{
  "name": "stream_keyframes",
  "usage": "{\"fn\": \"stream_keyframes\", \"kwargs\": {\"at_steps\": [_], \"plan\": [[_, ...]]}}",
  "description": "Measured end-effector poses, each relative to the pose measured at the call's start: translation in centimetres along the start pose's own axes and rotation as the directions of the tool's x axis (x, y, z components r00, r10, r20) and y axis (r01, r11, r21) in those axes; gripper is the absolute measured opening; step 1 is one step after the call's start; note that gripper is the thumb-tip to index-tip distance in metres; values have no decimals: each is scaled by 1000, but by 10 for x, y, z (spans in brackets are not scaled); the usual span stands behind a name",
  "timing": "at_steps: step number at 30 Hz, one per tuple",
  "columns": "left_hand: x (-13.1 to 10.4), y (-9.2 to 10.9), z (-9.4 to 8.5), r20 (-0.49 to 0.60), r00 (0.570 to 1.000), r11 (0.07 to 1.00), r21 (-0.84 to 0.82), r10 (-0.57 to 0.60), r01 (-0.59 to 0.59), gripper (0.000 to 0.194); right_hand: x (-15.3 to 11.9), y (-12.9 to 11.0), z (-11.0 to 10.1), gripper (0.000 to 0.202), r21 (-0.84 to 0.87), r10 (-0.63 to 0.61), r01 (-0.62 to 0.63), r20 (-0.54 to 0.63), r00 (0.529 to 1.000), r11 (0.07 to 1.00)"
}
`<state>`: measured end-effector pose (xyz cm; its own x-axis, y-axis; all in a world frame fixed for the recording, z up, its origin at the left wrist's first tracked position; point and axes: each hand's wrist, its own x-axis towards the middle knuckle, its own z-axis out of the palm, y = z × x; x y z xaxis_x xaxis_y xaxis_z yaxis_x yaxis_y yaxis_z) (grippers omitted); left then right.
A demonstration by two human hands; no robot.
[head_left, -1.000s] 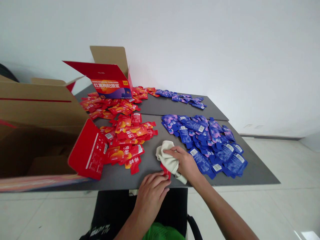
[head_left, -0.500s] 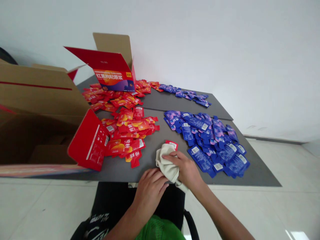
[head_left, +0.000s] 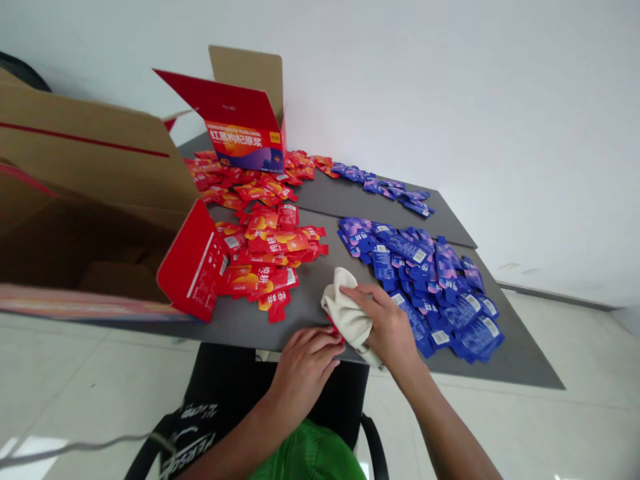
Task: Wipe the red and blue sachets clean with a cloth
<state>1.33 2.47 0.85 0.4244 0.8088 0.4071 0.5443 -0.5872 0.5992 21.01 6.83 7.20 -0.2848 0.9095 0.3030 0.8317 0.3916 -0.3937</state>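
Note:
My right hand (head_left: 393, 325) is closed on a bunched cream cloth (head_left: 349, 312) near the table's front edge. Under the cloth lies a red sachet (head_left: 339, 333), mostly covered, with only a small red part showing. My left hand (head_left: 311, 360) has its fingertips pressed on the sachet's near end, holding it against the grey table. To the left is a pile of red sachets (head_left: 273, 243). A pile of blue sachets (head_left: 417, 267) spreads just right of my right hand.
A large open carton (head_left: 95, 293) stands at the left, its red flap (head_left: 195, 263) jutting toward the red pile. Behind it is another open printed box (head_left: 245, 143). More blue sachets (head_left: 385, 187) lie along the back, near the white wall (head_left: 450, 87).
My right hand and the cloth have shifted slightly right in view. The red sachet's end showed beyond the cloth before; now red shows by my left fingertips. The view has turned slightly.

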Motion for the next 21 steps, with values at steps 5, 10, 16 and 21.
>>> {"fn": "stream_keyframes", "kwargs": {"at_steps": [5, 10, 16, 21], "plan": [[1, 0, -2, 55, 998, 999, 28, -23, 21, 25, -16, 4, 19, 56, 32, -4, 0, 150, 989, 999], [0, -2, 0, 16, 1000, 999, -44, -15, 15, 33, 32, 30, 25, 51, -63, 75, -72, 43, 996, 995], [-1, -1, 1, 6, 1000, 998, -53, -18, 18, 29, 50, 30, 7, 49, -103, 88, -95, -70, 994, 990], [-1, 0, 0, 1, 1000, 1000, -18, -4, 4, 25, -2, -3, -3, 49, 51, 13, -9, -62, 998, 999]]}}
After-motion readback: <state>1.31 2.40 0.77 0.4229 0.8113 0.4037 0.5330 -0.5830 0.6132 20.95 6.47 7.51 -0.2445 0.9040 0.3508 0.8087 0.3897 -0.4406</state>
